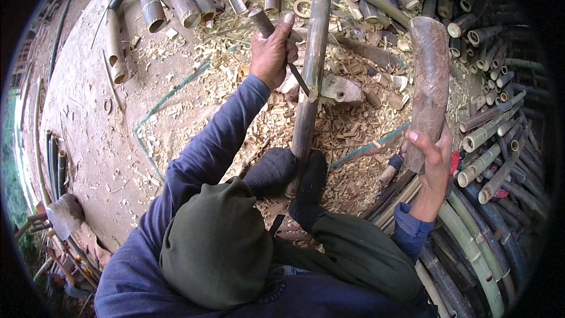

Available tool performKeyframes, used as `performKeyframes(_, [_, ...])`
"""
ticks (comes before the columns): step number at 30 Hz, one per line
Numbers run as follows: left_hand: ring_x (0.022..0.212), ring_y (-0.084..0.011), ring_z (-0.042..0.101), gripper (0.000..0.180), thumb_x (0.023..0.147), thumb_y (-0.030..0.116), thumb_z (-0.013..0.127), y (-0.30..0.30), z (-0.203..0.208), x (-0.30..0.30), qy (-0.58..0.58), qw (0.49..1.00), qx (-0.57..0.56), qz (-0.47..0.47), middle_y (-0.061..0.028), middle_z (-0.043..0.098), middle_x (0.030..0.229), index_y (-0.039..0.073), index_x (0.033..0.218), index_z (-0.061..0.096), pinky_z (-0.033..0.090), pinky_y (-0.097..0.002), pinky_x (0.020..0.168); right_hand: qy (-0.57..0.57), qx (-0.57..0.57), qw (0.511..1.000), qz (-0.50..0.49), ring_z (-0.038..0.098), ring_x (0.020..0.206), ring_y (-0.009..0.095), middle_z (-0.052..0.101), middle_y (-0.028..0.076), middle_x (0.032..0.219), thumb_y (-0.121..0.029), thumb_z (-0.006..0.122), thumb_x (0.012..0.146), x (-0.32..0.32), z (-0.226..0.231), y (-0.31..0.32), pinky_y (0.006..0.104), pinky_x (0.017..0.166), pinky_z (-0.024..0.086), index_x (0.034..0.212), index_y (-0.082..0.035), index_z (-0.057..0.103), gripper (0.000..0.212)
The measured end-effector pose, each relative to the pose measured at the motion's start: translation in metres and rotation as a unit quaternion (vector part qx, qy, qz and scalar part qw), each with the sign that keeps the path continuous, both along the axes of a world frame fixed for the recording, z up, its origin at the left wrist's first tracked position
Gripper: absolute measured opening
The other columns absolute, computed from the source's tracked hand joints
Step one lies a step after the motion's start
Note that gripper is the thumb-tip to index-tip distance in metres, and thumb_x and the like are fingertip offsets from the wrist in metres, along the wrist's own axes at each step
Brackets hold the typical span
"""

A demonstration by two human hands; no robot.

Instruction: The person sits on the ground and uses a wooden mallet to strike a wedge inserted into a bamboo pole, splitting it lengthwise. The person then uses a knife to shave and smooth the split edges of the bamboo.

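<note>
My left hand (272, 53) is closed round a chisel (299, 80), thumb raised along its dark, ridged handle. The blade slants down and touches a bamboo pole (318, 29) at a pale notch in its side. That pole rises between my dark-covered feet (271, 172) and lies over a wooden block (343, 89). Out to the right, my right hand (431, 154) grips the lower end of a thick brown wooden club (428, 73), held upright and apart from the chisel.
Pale wood chips (353, 174) cover the ground around the block. Cut bamboo poles (176, 0) lie at the far side, and stacked bamboo (494, 112) crowds the right. A green strip (170, 93) bends across the ground at left. A brush-like tool (388, 172) lies near my right hand.
</note>
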State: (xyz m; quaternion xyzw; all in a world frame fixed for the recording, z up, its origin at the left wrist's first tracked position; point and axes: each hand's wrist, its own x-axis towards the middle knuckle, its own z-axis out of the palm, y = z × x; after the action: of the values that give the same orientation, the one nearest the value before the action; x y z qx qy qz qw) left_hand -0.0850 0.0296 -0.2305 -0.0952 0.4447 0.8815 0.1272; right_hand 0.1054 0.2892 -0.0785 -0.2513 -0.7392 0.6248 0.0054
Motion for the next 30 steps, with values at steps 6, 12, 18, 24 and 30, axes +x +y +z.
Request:
performKeyframes(6, [0.046, -0.0090, 0.051, 0.029, 0.097, 0.031, 0.073, 0.030, 0.014, 0.022, 0.124, 0.946, -0.300, -0.008, -0.0003, 0.059, 0.063, 0.004, 0.086, 0.068, 0.043, -0.0262, 0.042, 0.092, 0.145, 0.984, 0.039, 0.066, 0.071, 0.017, 0.067, 0.014, 0.094, -0.020, 0.076, 0.078, -0.018, 0.036, -0.004, 0.0277, 0.064, 0.055, 0.127, 0.004, 0.053, 0.060])
performKeyframes(12, [0.054, -0.0194, 0.060, 0.032, 0.094, 0.034, 0.076, 0.050, 0.022, 0.030, 0.193, 0.937, -0.287, 0.042, -0.0125, 0.066, 0.063, 0.002, 0.095, 0.077, 0.049, -0.0382, 0.056, 0.273, 0.257, 0.927, 0.015, 0.067, 0.077, 0.019, 0.068, 0.015, 0.098, -0.022, 0.076, 0.078, -0.101, 0.123, -0.023, 0.0279, 0.069, 0.055, 0.118, 0.002, 0.060, 0.049])
performKeyframes(18, [0.053, -0.0153, 0.054, 0.036, 0.094, 0.038, 0.075, 0.054, -0.037, 0.014, 0.317, 0.827, -0.449, 0.114, -0.0093, 0.063, 0.061, 0.002, 0.098, 0.076, 0.046, -0.0381, 0.054, 0.082, 0.514, 0.739, 0.428, 0.068, 0.073, 0.022, 0.068, 0.012, 0.096, -0.019, 0.075, 0.068, -0.160, 0.101, -0.077, 0.0337, 0.067, 0.055, 0.120, 0.006, 0.058, 0.060])
performKeyframes(24, [0.054, -0.0083, 0.046, 0.042, 0.094, 0.041, 0.076, 0.045, 0.020, 0.028, 0.164, 0.939, -0.301, -0.005, 0.0002, 0.055, 0.060, 0.001, 0.080, 0.069, 0.039, -0.0323, 0.049, 0.250, 0.380, 0.859, 0.235, 0.062, 0.061, 0.012, 0.068, 0.009, 0.087, -0.040, 0.080, 0.074, -0.159, 0.185, -0.088, 0.0256, 0.054, 0.049, 0.124, 0.007, 0.059, 0.072])
performKeyframes(30, [0.055, -0.0178, 0.058, 0.034, 0.095, 0.035, 0.073, 0.060, 0.004, 0.037, 0.216, 0.910, -0.353, -0.031, -0.0136, 0.064, 0.065, 0.001, 0.093, 0.073, 0.048, -0.0389, 0.055, -0.019, 0.492, 0.792, 0.362, 0.069, 0.093, 0.019, 0.070, 0.013, 0.104, -0.012, 0.073, 0.072, -0.134, 0.074, -0.067, 0.0330, 0.080, 0.056, 0.127, 0.007, 0.057, 0.060])
